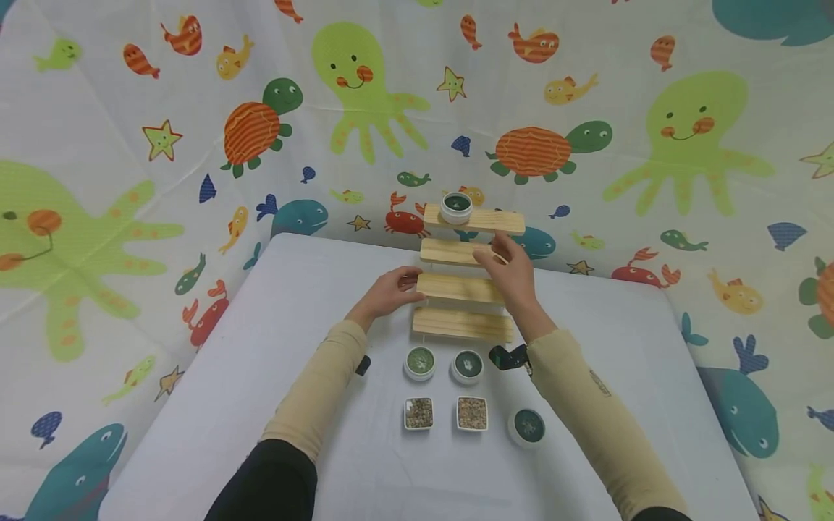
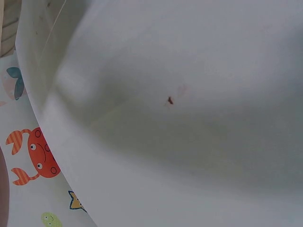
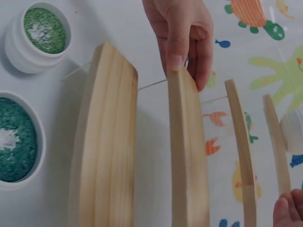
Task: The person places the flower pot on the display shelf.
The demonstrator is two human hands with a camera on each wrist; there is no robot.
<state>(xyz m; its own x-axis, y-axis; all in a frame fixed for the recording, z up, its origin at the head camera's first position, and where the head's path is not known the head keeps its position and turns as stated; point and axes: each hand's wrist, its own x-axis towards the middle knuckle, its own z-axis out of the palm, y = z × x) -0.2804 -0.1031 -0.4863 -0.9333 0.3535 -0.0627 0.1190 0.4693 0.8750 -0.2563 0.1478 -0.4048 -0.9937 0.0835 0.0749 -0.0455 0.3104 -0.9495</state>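
Observation:
A stepped stand carries several pale wooden shelves. My left hand (image 1: 391,289) is at the left end of the second shelf from the bottom (image 1: 456,287). In the right wrist view, the left thumb (image 3: 175,61) presses that shelf's front edge, with the fingers behind it. My right hand (image 1: 511,271) holds the right end of the second shelf from the top (image 1: 449,251), thumb in front, other fingertips just under the top shelf (image 1: 491,220). A white round tub with dark green contents (image 1: 456,208) stands on the top shelf. The bottom shelf (image 1: 462,324) is untouched.
Before the stand on the white table (image 1: 313,289) are a light green tub (image 1: 420,363), a dark green tub (image 1: 467,367) and another dark green tub (image 1: 528,427). Two square dishes (image 1: 418,413) hold brownish bits. A sea-animal curtain (image 1: 404,87) hangs behind.

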